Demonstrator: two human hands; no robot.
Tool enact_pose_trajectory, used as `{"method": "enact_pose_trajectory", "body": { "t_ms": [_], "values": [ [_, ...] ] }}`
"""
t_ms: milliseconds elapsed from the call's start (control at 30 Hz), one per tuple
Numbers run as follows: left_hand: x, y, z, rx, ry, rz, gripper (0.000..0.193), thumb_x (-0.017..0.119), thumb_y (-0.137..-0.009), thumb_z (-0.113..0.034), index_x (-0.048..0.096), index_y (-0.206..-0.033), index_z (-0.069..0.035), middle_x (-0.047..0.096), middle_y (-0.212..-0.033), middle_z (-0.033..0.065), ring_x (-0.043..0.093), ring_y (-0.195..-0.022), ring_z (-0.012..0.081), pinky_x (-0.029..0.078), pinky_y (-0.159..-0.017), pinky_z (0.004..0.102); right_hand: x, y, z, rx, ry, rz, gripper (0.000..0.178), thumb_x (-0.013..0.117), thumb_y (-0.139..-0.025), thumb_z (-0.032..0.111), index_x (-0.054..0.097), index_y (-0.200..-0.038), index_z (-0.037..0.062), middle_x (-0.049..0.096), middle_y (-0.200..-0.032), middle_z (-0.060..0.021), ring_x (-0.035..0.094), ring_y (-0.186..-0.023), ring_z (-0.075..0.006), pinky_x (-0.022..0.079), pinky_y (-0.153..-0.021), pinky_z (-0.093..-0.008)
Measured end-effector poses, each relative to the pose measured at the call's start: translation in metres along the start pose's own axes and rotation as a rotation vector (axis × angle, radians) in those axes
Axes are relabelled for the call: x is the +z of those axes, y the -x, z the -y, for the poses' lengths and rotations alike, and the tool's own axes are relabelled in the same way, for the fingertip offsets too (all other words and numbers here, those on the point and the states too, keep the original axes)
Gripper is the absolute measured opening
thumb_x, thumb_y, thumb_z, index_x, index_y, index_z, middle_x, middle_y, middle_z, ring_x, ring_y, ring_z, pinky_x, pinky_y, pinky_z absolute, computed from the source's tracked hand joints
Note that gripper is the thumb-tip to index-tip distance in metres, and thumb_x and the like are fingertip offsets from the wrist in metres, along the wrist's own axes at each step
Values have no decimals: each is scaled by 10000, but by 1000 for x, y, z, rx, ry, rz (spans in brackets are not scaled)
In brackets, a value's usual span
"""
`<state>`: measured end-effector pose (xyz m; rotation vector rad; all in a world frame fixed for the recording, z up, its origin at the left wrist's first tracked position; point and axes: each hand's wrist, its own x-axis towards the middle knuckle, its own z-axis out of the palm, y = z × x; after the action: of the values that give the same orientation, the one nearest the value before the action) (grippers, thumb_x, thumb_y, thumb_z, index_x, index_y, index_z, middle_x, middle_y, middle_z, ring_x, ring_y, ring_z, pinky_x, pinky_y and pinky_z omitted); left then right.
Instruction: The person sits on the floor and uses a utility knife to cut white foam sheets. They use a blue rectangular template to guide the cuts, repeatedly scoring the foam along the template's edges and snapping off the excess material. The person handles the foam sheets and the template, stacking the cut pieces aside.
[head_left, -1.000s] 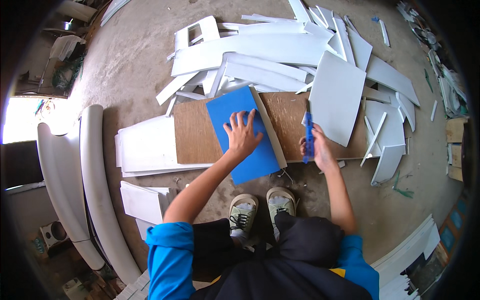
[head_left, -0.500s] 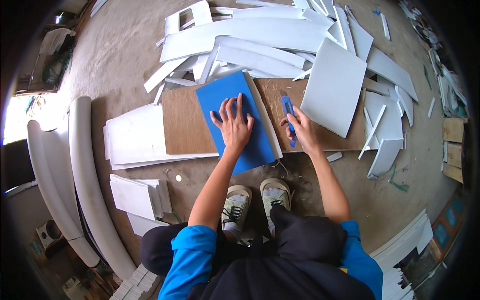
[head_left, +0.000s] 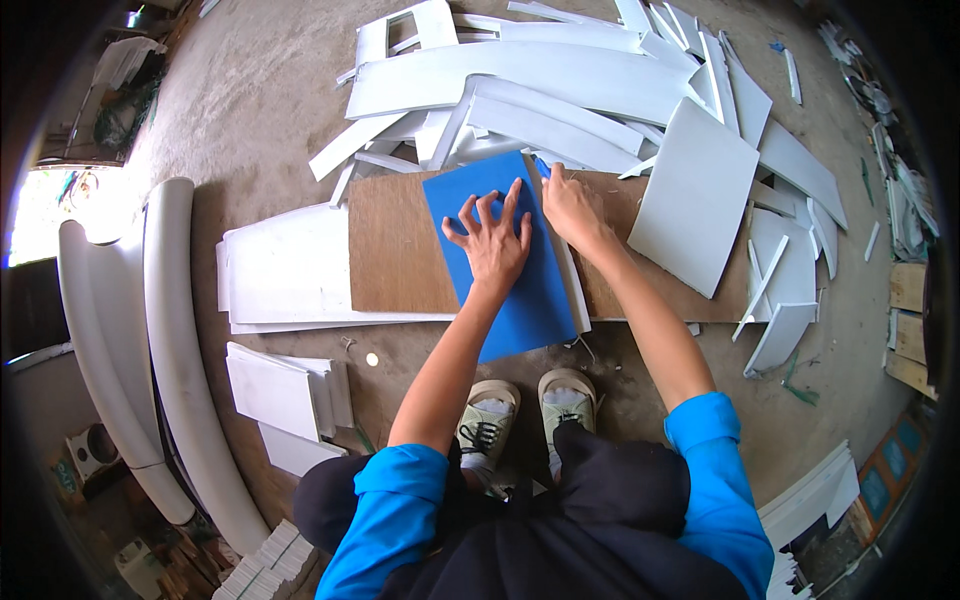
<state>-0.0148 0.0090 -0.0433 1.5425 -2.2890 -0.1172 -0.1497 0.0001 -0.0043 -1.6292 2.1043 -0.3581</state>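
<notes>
My left hand (head_left: 493, 245) lies with spread fingers on a blue rectangular sheet (head_left: 520, 310), pressing it flat. Under the blue sheet a white foam sheet (head_left: 577, 292) shows along its right edge. Both rest on a brown wooden board (head_left: 400, 245). My right hand (head_left: 575, 210) is closed round a blue utility knife (head_left: 542, 168) at the far right corner of the blue sheet. Most of the knife is hidden by the hand, and I cannot make out its blade.
White foam offcuts (head_left: 540, 75) lie heaped beyond the board. A larger white panel (head_left: 695, 195) leans over its right end. Stacked white sheets (head_left: 285, 265) stick out at the left, with smaller pieces (head_left: 275, 390) nearer me. Tall white rolls (head_left: 175, 330) stand farther left.
My right hand has moved left and away from me, bringing the utility knife from above the bare board to the blue sheet's far right corner. My left hand stays on the sheet.
</notes>
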Motion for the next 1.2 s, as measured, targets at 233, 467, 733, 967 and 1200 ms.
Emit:
{"method": "enact_pose_trajectory", "body": {
  "t_ms": [233,467,733,967,1200],
  "values": [
    [0,-5,0,16,-15,46,488,501,-826,-353,391,-1300,-305,286,-1382,32,121,-1330,318,-26,-917,724,6,-20,9,41,-18,-7,251,350,-898,176,403,-994,-50,609,-778,-266,607,-768,-416,493,-668,-477],
    [-1,-6,-1,12,-10,47,487,494,-829,-351,393,-1302,-291,285,-1402,18,114,-1336,329,-20,-909,731,20,-35,4,25,-58,2,283,364,-898,181,414,-994,-80,583,-781,-314,586,-766,-448,478,-673,-506],
    [2,-4,3,0,-32,53,506,495,-830,-350,360,-1315,-308,246,-1413,2,107,-1340,297,-19,-920,719,3,11,6,216,-314,326,302,396,-855,131,419,-1044,-103,579,-775,-326,614,-668,-404,504,-643,-475],
    [4,1,-5,2,-3,-30,439,529,-818,-328,423,-1241,-282,324,-1292,31,197,-1269,293,21,-922,717,18,133,-25,227,-241,376,260,350,-903,170,394,-1011,-62,562,-748,-343,560,-765,-493,452,-698,-552],
    [1,3,-13,151,-95,-78,186,522,-827,-199,502,-1011,-177,458,-1011,36,405,-1017,270,268,-871,597,2,131,-14,258,-236,421,270,339,-896,170,425,-984,-71,590,-755,-298,617,-709,-404,482,-697,-505]
  ]
}}
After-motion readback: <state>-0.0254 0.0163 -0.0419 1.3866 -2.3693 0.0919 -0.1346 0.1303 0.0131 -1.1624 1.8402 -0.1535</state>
